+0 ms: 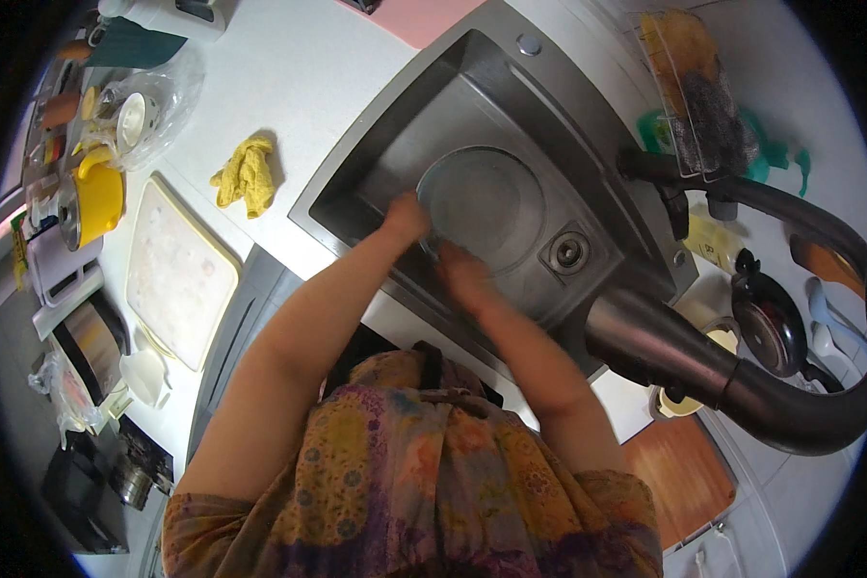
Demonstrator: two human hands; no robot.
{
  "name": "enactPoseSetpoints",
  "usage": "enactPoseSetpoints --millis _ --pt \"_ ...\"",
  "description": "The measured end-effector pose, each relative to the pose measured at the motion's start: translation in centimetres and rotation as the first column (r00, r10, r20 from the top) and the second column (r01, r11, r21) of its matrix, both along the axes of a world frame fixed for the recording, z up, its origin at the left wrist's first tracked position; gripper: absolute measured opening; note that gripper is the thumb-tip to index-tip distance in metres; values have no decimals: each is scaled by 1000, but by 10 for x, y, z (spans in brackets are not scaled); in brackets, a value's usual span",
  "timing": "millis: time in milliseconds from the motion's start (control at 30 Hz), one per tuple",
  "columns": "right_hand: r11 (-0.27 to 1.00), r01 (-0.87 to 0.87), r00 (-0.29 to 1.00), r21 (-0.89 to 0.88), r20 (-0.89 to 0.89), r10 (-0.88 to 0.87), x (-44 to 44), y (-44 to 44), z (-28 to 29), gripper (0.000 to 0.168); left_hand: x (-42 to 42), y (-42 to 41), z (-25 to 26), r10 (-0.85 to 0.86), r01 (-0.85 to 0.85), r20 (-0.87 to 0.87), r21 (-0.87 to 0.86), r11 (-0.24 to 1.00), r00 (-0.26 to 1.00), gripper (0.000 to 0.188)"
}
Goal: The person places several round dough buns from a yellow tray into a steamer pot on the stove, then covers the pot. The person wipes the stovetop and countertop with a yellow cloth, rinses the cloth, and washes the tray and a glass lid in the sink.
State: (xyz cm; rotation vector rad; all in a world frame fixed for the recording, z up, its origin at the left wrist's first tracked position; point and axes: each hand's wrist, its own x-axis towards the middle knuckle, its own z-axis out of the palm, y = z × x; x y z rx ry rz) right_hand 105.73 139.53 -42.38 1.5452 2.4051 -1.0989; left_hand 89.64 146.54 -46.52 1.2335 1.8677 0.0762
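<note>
A round clear glass plate (502, 209) lies in the dark metal sink (433, 119), beside the drain (568, 250). My left hand (407, 217) is closed at the plate's left rim, its fingertips partly hidden. At the near rim is my right hand (464, 271), blurred, its fingers touching or just over the glass; whether it grips cannot be told. The large dark faucet (657, 347) reaches in over the sink's right side. A crumpled yellow cloth (246, 177) lies on the white counter, left of the sink.
Left of the sink are a white cutting board (180, 274), a yellow pitcher (100, 202) and a bowl (131, 121) by clear plastic. On the right stand a wire rack (693, 101) with scrubbers, a black pan (768, 324) and a wooden board (679, 480).
</note>
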Motion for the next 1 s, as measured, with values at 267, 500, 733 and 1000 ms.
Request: enactPoseSetpoints --millis 267,500,733,1000 --pt "908 -408 881 94 303 365 84 21 11 39 4 4 21 247 -249 166 -12 968 955 30" --pt "989 52 996 -136 -69 -62 -1 8 -8 50 15 -10 8 120 -116 115 -49 992 986 26" --pt "822 -555 817 127 265 511 121 76 34 49 13 9 26 48 -61 150 84 995 988 24" --pt "999 51 998 8 34 -51 12 34 -81 27 16 5 30 150 -128 233 -109 986 961 35"
